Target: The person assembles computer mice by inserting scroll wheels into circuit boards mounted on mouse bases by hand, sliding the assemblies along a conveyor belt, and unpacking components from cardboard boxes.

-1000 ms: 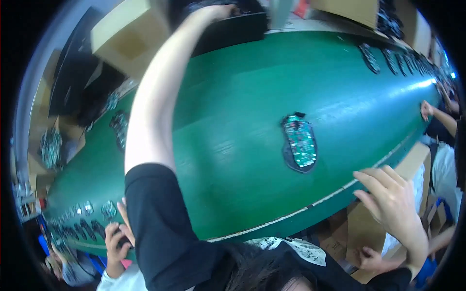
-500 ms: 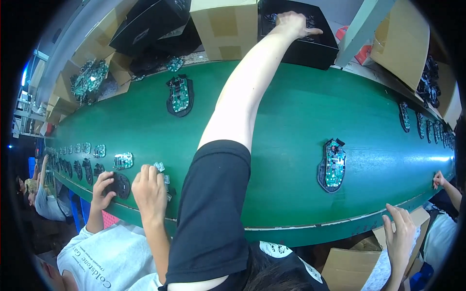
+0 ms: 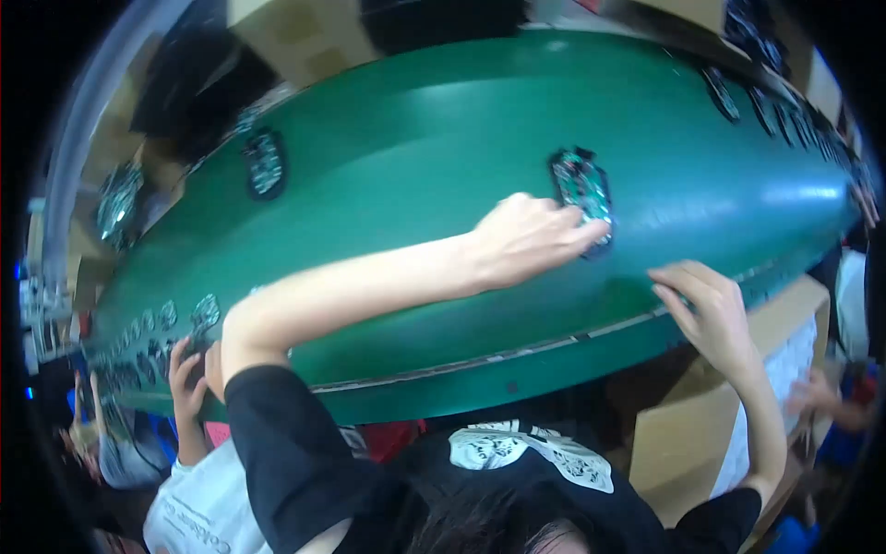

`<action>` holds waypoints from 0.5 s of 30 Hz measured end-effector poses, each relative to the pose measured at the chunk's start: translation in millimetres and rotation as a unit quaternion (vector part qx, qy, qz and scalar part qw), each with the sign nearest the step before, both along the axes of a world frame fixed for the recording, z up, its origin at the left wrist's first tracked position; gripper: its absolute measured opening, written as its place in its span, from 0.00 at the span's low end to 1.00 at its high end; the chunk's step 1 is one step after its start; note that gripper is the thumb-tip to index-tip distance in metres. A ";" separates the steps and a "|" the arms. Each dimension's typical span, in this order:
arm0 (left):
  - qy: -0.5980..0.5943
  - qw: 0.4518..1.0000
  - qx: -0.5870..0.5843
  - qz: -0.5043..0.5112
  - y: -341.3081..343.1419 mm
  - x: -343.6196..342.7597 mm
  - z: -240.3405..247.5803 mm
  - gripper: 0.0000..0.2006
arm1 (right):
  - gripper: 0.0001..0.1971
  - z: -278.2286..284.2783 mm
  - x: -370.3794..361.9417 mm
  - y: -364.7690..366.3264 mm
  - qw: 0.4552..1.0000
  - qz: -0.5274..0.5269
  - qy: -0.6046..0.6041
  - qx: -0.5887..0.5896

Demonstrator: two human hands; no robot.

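My left hand [image 3: 531, 242] reaches across the green work surface [image 3: 406, 185], its fingers curled and blurred. Its fingertips are at the lower edge of a circuit board in a black housing [image 3: 581, 189]; whatever they may pinch is hidden. Nearer to me on the right, my right hand [image 3: 706, 309] hovers at the front edge. Its thumb and fingers are apart, with nothing seen between them. A second board in a dark housing [image 3: 266, 164] lies farther off to the left.
A co-worker's hand [image 3: 187, 379] is close on the left, by rows of boards and dark housings [image 3: 152, 355]. Cardboard boxes [image 3: 300, 37] and a black box [image 3: 438, 20] line the far side. More housings [image 3: 771, 111] stretch along the far right. An open carton [image 3: 678, 443] stands below my right arm.
My left hand has left the black box at the far side and come down right to the circuit board. My right hand has moved up and left to the edge. The view has shifted.
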State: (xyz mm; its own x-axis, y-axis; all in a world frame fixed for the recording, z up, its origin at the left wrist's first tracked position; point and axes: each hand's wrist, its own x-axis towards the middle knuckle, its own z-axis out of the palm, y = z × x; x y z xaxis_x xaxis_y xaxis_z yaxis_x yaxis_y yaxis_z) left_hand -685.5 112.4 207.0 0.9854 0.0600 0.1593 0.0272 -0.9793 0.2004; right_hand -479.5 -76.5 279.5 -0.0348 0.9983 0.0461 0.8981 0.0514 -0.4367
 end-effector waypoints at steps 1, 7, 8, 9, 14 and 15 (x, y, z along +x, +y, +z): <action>-0.043 0.999 -0.004 0.020 -6.9 -4.5 -7.2 0.19 | 0.07 -3.4 -4.4 1.2 1.000 0.013 0.001 -0.003; -0.156 0.986 0.007 0.059 -21.7 -17.6 -15.7 0.34 | 0.13 -31.4 -17.7 -2.1 0.999 0.005 0.044 -0.010; -0.162 0.985 0.008 0.063 -19.8 -21.2 -14.1 0.37 | 0.17 -34.3 -17.7 -0.2 0.999 0.008 0.047 -0.015; -0.159 0.986 0.001 0.059 -19.6 -25.6 -11.5 0.37 | 0.17 -34.8 -19.1 1.0 0.999 0.003 0.050 -0.021; -0.107 0.988 -0.015 0.108 -5.8 -53.0 -1.4 0.43 | 0.19 -40.4 -38.5 31.7 0.994 -0.003 0.105 -0.025; -0.107 0.989 0.005 0.105 -2.8 -53.8 -2.0 0.44 | 0.19 -43.7 -43.1 37.0 0.995 0.008 0.096 0.010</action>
